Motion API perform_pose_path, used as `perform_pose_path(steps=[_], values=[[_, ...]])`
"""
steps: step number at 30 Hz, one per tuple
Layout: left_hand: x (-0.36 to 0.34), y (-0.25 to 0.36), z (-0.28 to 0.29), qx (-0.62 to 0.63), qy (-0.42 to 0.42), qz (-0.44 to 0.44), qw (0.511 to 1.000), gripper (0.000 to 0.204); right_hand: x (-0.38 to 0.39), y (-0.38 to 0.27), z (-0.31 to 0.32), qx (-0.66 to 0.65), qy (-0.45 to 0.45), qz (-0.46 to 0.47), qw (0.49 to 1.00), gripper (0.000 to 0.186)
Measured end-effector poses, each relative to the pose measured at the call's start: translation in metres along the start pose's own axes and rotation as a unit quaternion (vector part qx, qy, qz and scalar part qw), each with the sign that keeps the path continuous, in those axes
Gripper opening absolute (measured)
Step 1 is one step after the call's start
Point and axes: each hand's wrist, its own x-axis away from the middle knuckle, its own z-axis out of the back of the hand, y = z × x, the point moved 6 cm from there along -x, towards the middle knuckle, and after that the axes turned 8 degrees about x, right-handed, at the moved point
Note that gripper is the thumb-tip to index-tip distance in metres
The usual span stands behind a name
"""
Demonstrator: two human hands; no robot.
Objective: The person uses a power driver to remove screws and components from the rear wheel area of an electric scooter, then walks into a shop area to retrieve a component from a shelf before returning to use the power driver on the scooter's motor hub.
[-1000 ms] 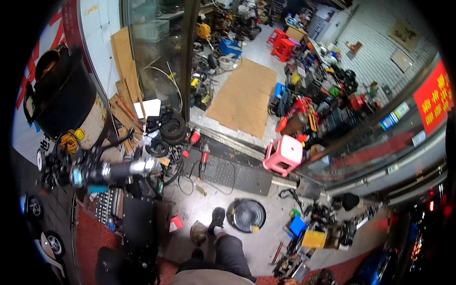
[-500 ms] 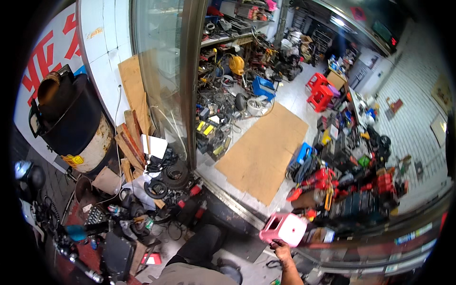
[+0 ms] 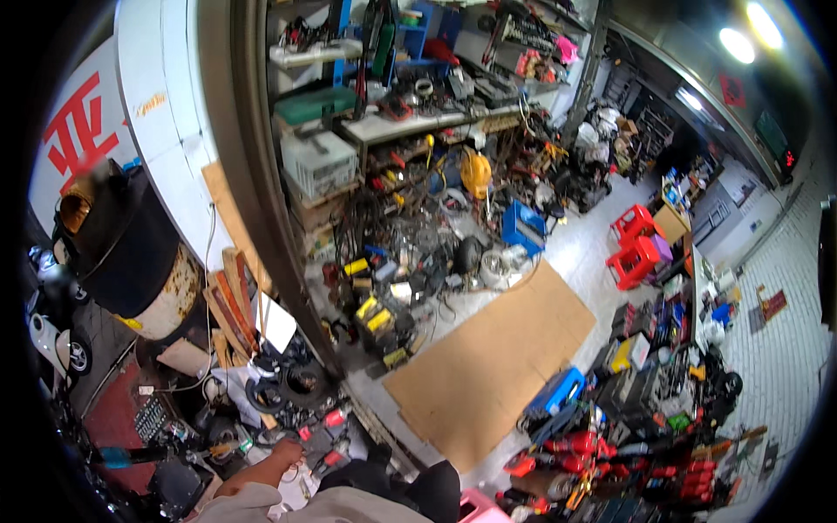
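Observation:
My left hand (image 3: 284,454) reaches in from the lower edge, its back upward, over the clutter on the ground. Its fingers are small and blurred, so I cannot make out anything in them. Just beyond it lie red-ended dark tools (image 3: 324,424), apart from the hand as far as I can see. At the lower edge, beside my dark-trousered legs (image 3: 384,479), part of a pink plastic stool (image 3: 481,507) shows. My right hand is out of the picture.
A sheet of cardboard (image 3: 497,366) covers the floor inside the doorway. Black tyres (image 3: 303,382) and wooden boards (image 3: 228,301) stand left of the metal door frame (image 3: 261,174). Parts crowd the shop's left side; toolboxes and red tools (image 3: 580,453) fill the right. Red stools (image 3: 634,261) stand farther back.
The view has shifted, showing more of the shop's shelves. My right hand, earlier at the pink stool, has left the picture; the stool now shows only partly. My left hand has come in.

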Motion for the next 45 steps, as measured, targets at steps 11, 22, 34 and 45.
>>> perform_pose_path(steps=[11, 22, 34, 45], values=[[-0.021, 0.233, -0.145, -0.155, 0.127, -0.100, 0.975, 0.020, -0.204, -0.322, 0.187, 0.024, 0.003, 0.145, 0.989, 0.027], [0.176, 0.666, -0.187, -0.210, 0.425, -0.432, 0.767, 0.048, -0.298, -0.452, 0.413, 0.002, 0.114, 0.245, 0.963, 0.030], [0.191, 1.025, -0.035, -0.367, 0.597, -0.405, 0.587, 0.080, -0.375, -0.597, 0.252, 0.036, 0.009, 0.162, 0.986, 0.033], [0.141, 1.121, 0.046, -0.454, 0.637, -0.234, 0.577, 0.083, -0.440, -0.738, 0.235, 0.075, -0.019, 0.142, 0.987, 0.031]])
